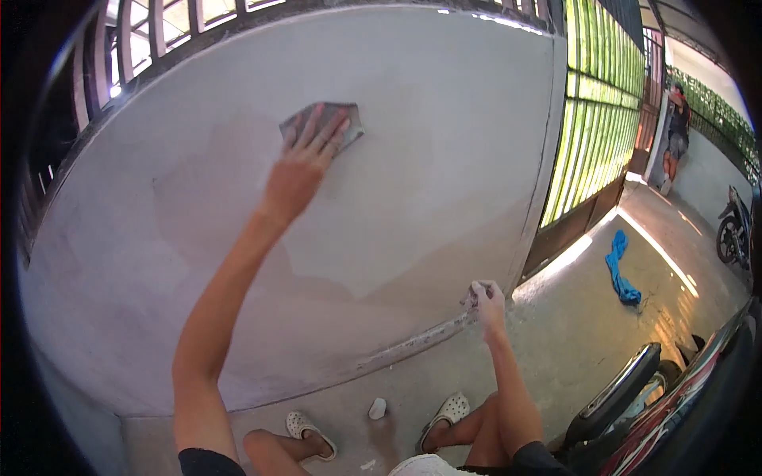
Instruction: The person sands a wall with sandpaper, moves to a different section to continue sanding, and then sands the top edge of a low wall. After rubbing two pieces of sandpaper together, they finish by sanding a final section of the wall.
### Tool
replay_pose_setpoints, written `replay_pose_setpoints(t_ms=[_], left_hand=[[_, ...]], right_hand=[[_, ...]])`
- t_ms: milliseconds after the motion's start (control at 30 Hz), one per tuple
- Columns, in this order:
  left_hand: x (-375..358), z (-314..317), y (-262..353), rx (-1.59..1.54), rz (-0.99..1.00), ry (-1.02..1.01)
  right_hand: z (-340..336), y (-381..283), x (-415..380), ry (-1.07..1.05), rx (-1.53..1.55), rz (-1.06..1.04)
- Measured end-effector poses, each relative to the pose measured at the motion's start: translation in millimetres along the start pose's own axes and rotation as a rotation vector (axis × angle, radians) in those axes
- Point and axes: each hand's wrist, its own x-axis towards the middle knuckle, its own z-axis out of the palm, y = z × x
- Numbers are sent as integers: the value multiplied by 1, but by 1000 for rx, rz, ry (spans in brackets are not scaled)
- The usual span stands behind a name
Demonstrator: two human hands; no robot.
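Observation:
My left hand [305, 163] is raised to the grey wall [444, 159], its fingers spread over a dark grey sheet of sandpaper [347, 120] and pressing it to the surface. The sheet's creased corners stick out around the fingers. Low on the right, near the wall's bottom edge, my right hand [491, 300] is closed around a small crumpled greyish piece [471, 297], mostly hidden by the fingers. Damp-looking darker patches mark the wall below and left of the sandpaper.
A small white lump [377, 408] lies on the floor between my white clogs [451, 408]. A parked motorbike [659, 404] stands close on my right. Beyond it are a blue cloth [621, 270], a slatted gate [591, 119], another motorbike [734, 226] and a distant person [677, 131].

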Motion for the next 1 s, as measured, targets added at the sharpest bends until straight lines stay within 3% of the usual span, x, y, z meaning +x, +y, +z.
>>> replay_pose_setpoints(t_ms=[67, 133, 200, 233, 300, 333, 400, 433, 500, 567, 633, 733, 800, 867, 967, 1000], left_hand=[[-29, 31, 55, 141, 82, -146], [-103, 98, 103, -335, 513, -113], [-138, 95, 124, -385, 808, -420], [-128, 98, 118, -376, 797, -405], [-84, 111, 92, -312, 644, -31], [-40, 88, 67, -263, 601, -89], [34, 40, 29, -159, 274, -43], [45, 31, 30, -163, 273, -50], [57, 19, 34, 99, 31, 14], [16, 75, 82, -159, 96, 1], [-46, 94, 128, -69, 511, -11], [-30, 103, 110, -343, 567, 5], [33, 82, 67, -35, 387, 88], [85, 33, 26, -39, 86, 138], [81, 28, 46, 124, -34, 35], [68, 46, 65, 154, 8, 77]], right_hand=[[-1, -3, 3, 9, 27, -6], [-4, -5, 2, -2, 19, 2], [-3, -6, -4, -33, 2, 4], [-4, -7, -3, -39, -1, 32], [-3, -8, 0, -14, 13, 59], [-2, -11, -1, -18, 31, 44], [-1, -12, -4, -16, 48, 48], [2, -14, -3, -20, 38, 31], [7, -14, -6, -26, 31, 13], [7, -12, -6, -34, 32, 1], [3, -4, -3, -31, 13, 0], [-3, -3, -5, -19, -13, 7], [-5, -6, 0, -5, -19, 16], [-2, -5, -2, -10, 59, -4], [3, -10, -1, -4, 43, 10], [4, -11, -1, -4, 47, 10]])
